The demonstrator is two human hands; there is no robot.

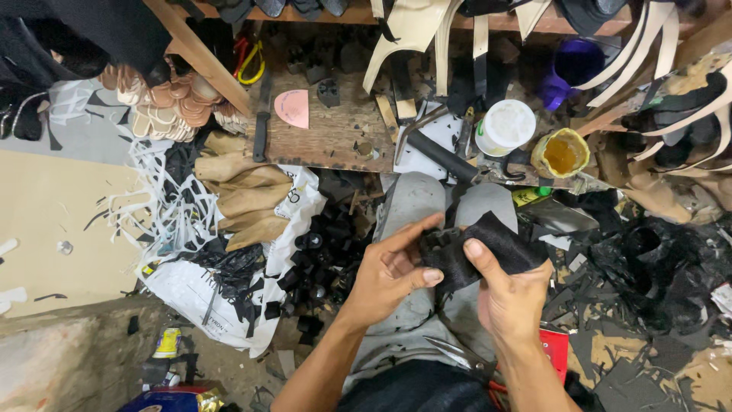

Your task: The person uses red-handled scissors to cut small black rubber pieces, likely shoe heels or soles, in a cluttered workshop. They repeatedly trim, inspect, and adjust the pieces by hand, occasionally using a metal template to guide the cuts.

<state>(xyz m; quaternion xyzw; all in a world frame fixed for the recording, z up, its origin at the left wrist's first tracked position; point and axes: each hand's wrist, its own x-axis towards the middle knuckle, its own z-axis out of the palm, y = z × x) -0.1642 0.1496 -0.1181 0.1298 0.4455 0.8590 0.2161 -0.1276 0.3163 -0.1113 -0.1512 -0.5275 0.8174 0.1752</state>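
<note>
My left hand (389, 271) and my right hand (507, 294) both grip one black piece of shoe upper material (480, 248) over my lap. The left thumb and fingers pinch its left end. The right thumb presses on its middle, with the fingers wrapped beneath. My grey trouser leg (415, 198) runs under the hands.
A wooden board (328, 130) holds a pink cut-out (293, 108), a black knife (261, 122), a white-lidded jar (505, 126) and an open glue tin (562, 152). Wooden lasts (248, 202) lie on a white bag (202, 294) of black scraps. Black offcuts (656, 267) litter the right.
</note>
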